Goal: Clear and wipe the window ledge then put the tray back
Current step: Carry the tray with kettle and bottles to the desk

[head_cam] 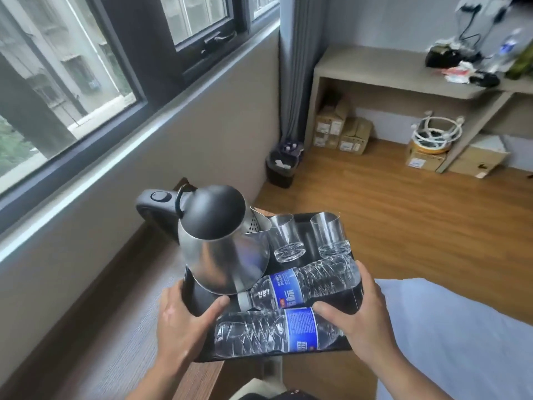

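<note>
free: wood ledge [121, 287] left of tray [302, 219] | blocked: kettle [222, 249], bottles [302, 284] crowd tray

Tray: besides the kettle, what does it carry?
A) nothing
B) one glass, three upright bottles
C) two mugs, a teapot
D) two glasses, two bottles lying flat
D: beside the kettle stand the left glass and right glass; the far bottle and near bottle lie on their sides on the tray.

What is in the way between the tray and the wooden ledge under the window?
Nothing that shows. The left hand and right hand hold the tray over the wooden ledge. The ledge's visible part has nothing on it; the part under the tray is hidden.
</note>
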